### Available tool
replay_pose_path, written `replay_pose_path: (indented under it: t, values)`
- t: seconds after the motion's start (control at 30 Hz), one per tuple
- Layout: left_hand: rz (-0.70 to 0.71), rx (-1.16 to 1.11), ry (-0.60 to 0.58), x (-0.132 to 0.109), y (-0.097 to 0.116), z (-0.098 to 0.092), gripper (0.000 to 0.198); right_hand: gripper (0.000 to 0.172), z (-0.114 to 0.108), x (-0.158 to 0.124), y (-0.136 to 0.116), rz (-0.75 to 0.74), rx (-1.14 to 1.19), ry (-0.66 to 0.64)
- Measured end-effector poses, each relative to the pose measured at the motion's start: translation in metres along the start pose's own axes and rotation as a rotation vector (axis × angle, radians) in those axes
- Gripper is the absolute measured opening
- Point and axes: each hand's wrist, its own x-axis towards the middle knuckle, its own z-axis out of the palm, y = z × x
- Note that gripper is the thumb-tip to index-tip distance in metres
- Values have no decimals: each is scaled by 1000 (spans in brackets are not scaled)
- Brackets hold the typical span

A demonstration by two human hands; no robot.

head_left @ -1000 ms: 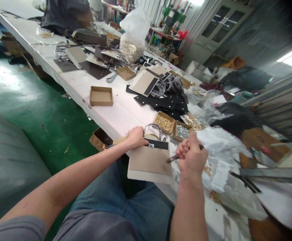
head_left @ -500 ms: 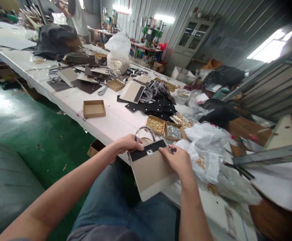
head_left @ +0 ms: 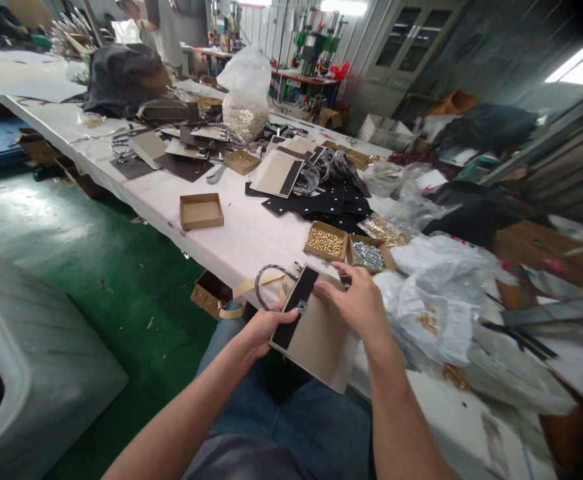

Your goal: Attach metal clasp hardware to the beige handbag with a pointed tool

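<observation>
- The box of gold studs [head_left: 323, 255] sat on the pale surface [head_left: 251, 233] and serves as the landmark here; sides are as the wearer saw them.
- The beige panel [head_left: 321, 333] was held up on the wearer's side of that box, tilted, its lower part above the lap.
- A black strip [head_left: 284, 331] ran along the panel's edge, with a small metal plate [head_left: 302, 307] on it.
- The left hand [head_left: 263, 331], nearer the wearer than the box and to its left, grasped the panel: its thumb pressed the strip beside the plate, while its other fingers were mostly hidden underneath.
- The right hand [head_left: 359, 297], on the box's near side and slightly right, pinched the panel's opposite end, thumb on the face and fingers around the edge; whether the palm held anything more could not be told.
- A looped handle [head_left: 258, 287] curved out past the panel, left of the box and nearer the wearer.
- Just right of the box stood another of silver pieces [head_left: 387, 258].
- Just beyond it lay black dotted pieces [head_left: 316, 205], and beyond those a pile of beige boards [head_left: 276, 175].
- Well to its left was a shallow brown tray [head_left: 201, 215].
</observation>
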Motion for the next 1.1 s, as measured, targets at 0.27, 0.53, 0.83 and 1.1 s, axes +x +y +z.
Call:
replay_pose_path:
  t: [0.27, 0.53, 0.83, 1.1]
  values:
    - [60, -190, 47, 6, -2, 14, 54, 60, 23, -19, 13, 228, 205, -186]
    - [11, -256, 29, 8, -6, 8, 46, 59, 36, -14, 13, 274, 273, -269]
    - [-1, -291, -8, 14, -10, 6, 45, 61, 40, -6, 21, 338, 375, -321]
    - [1, -262, 151, 11, 0, 20, 42, 53, 15, -5, -4, 197, 282, -223]
